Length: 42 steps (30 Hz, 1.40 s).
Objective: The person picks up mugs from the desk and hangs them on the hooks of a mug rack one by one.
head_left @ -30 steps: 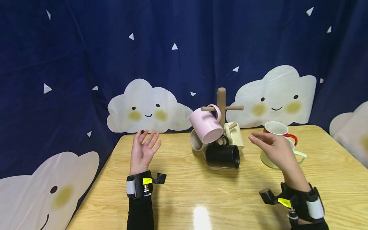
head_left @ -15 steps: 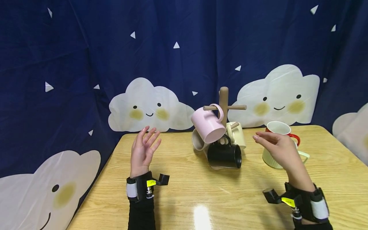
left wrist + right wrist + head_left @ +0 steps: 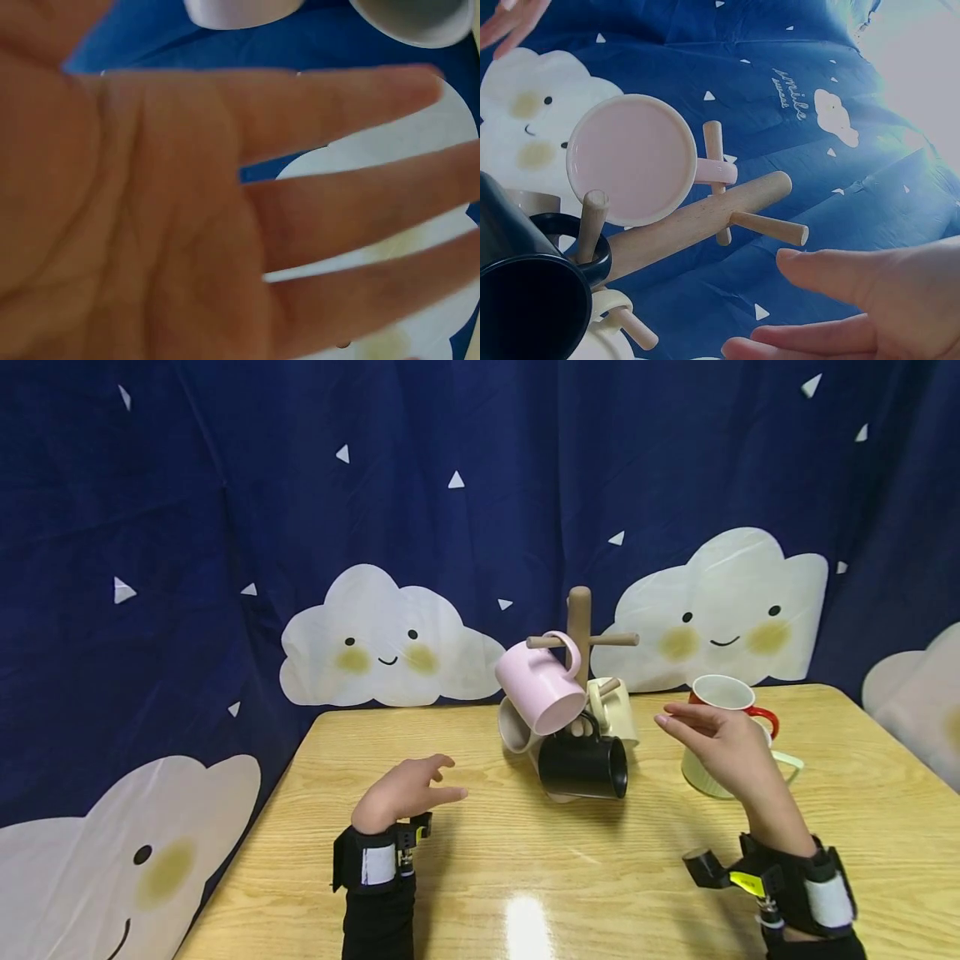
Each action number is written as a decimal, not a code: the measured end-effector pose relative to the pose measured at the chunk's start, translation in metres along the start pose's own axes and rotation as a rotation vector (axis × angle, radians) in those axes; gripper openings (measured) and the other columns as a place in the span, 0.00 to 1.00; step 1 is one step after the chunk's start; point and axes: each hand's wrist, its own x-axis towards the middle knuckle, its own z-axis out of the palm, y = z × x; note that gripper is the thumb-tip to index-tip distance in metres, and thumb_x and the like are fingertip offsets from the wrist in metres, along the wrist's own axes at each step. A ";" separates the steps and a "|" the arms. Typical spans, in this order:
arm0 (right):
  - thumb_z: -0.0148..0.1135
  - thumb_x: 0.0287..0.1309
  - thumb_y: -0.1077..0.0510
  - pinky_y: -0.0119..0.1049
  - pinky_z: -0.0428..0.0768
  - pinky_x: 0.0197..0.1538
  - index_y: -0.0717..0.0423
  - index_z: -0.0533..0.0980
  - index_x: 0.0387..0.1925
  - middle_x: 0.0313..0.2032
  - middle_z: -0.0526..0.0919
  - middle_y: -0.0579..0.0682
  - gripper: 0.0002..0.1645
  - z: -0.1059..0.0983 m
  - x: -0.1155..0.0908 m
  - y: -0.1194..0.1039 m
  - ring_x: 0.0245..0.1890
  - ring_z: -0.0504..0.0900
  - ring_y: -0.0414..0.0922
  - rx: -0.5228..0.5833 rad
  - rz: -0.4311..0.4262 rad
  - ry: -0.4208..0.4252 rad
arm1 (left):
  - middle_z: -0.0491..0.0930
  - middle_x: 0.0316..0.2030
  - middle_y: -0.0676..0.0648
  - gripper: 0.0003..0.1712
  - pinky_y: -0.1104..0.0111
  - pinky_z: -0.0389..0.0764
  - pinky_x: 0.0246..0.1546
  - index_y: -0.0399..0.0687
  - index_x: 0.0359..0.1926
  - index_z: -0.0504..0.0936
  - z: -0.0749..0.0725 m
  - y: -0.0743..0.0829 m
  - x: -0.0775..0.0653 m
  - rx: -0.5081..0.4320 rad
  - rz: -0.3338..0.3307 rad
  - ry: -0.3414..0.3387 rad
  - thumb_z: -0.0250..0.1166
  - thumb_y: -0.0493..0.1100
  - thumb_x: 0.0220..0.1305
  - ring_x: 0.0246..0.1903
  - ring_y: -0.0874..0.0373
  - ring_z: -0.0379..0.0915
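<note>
My left hand (image 3: 405, 789) is held over the left part of the table with nothing in it. Its fingers look straight and spread in the left wrist view. The right hand (image 3: 727, 752) holds nothing, thumb and fingers extended toward the wooden mug tree (image 3: 579, 618). From the tree's pegs hang a pink mug (image 3: 536, 693), a black mug (image 3: 577, 768) and a cream mug (image 3: 620, 714). A greyish-white mug (image 3: 512, 728) shows partly behind the pink one. In the right wrist view the thumb is close to a bare peg (image 3: 772, 228).
Behind the right hand stand a red-handled mug (image 3: 720, 692) and a pale green mug (image 3: 703, 777), both partly hidden by it. The wooden table (image 3: 465, 893) ends at a dark blue curtain (image 3: 420, 468) with cloud prints.
My left hand has turned from palm up to back up, come lower and nearer, and now points right. The right hand stays about where it was. The mugs have not moved.
</note>
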 end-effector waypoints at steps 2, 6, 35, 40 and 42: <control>0.56 0.59 0.42 0.48 0.77 0.46 0.65 0.74 0.52 0.46 0.81 0.64 0.32 0.001 0.000 0.000 0.47 0.80 0.59 -0.009 -0.021 -0.005 | 0.77 0.51 0.38 0.33 0.57 0.75 0.46 0.43 0.61 0.67 0.002 0.000 0.002 0.010 -0.006 -0.014 0.60 0.55 0.60 0.49 0.46 0.75; 0.58 0.58 0.44 0.51 0.78 0.44 0.67 0.75 0.50 0.43 0.82 0.64 0.30 0.003 0.001 0.003 0.42 0.82 0.58 -0.056 -0.088 -0.007 | 0.77 0.51 0.39 0.33 0.57 0.76 0.46 0.44 0.62 0.67 0.004 0.000 0.004 0.025 -0.018 -0.002 0.60 0.55 0.60 0.49 0.46 0.75; 0.62 0.54 0.52 0.49 0.77 0.36 0.67 0.80 0.40 0.31 0.85 0.59 0.21 0.011 0.009 0.018 0.33 0.83 0.55 -0.405 -0.164 -0.184 | 0.76 0.52 0.39 0.33 0.56 0.75 0.47 0.43 0.62 0.67 0.008 0.013 0.004 0.046 0.012 -0.054 0.60 0.55 0.60 0.50 0.46 0.74; 0.63 0.54 0.51 0.40 0.74 0.29 0.62 0.83 0.32 0.34 0.86 0.55 0.16 0.009 0.010 0.008 0.29 0.81 0.52 -0.228 -0.167 0.117 | 0.76 0.52 0.39 0.33 0.56 0.75 0.48 0.44 0.62 0.67 0.007 0.012 0.002 0.037 -0.002 -0.046 0.60 0.54 0.60 0.51 0.46 0.74; 0.61 0.57 0.48 0.34 0.69 0.23 0.59 0.83 0.34 0.33 0.86 0.44 0.18 0.005 0.012 -0.004 0.25 0.79 0.44 -0.037 -0.150 0.184 | 0.76 0.52 0.39 0.33 0.56 0.75 0.47 0.43 0.62 0.67 0.007 0.012 0.002 0.036 -0.002 -0.048 0.60 0.54 0.60 0.51 0.46 0.74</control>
